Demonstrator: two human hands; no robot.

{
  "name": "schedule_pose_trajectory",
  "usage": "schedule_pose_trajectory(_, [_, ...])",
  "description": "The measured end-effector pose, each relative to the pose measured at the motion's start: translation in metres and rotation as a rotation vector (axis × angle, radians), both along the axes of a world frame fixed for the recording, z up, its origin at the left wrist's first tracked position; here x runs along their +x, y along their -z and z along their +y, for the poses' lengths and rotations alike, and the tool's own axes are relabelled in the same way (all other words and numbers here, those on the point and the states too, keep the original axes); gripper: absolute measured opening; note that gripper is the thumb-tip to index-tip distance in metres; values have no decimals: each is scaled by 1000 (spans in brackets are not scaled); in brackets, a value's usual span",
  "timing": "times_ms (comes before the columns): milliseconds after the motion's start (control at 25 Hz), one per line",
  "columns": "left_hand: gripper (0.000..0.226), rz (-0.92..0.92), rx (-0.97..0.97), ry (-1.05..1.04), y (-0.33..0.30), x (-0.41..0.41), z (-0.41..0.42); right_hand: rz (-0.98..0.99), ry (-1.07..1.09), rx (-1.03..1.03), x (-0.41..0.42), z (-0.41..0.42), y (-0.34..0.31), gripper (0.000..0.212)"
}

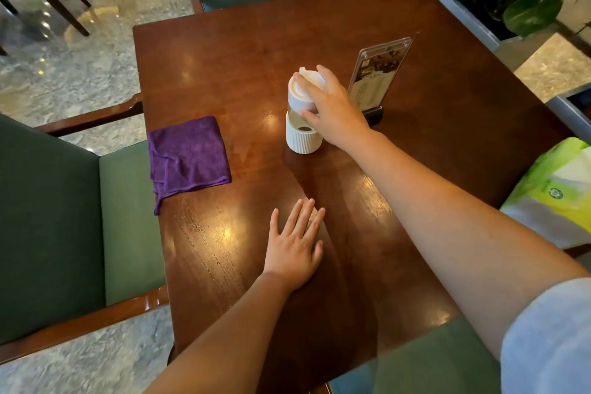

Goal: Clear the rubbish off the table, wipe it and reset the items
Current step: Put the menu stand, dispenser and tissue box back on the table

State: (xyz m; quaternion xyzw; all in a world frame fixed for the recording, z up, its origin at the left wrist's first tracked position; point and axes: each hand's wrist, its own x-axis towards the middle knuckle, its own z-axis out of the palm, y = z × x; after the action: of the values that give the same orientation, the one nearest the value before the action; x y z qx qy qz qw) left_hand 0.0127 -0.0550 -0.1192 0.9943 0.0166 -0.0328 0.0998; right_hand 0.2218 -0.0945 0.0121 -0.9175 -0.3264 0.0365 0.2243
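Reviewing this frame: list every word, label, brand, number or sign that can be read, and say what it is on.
No text can be read in this frame.
Acrylic sign stand: printed card with a picture and lines of text, too small and blurred to read.
Green and white pack: a round logo and printing, too blurred to read.
White bottle, gripped by the right hand: a small dark oval mark, no legible lettering.
Purple cloth: no text visible.

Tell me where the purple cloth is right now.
The purple cloth lies folded at the table's left edge, left of the white cup, untouched by either hand.
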Motion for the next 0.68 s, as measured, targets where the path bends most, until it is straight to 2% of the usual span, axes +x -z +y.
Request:
schedule_pose_trajectory(200, [57, 49, 48, 14, -4, 1, -1, -76, -24, -50, -12, -20, -3, 56])
schedule_pose_trajectory(440, [56, 95, 13, -71, -34, 24, -25, -177, 66, 13, -33, -73, -7, 47])
schedule_pose_trajectory(520, [57, 49, -24, -14, -36, 35, -45, -227, 137, -20, -39, -112, -6, 42])
schedule_pose_trajectory(680, [60, 77, -13, 162, -24, 71, -93, -350, 432, -142, -48, -213, -1, 37])
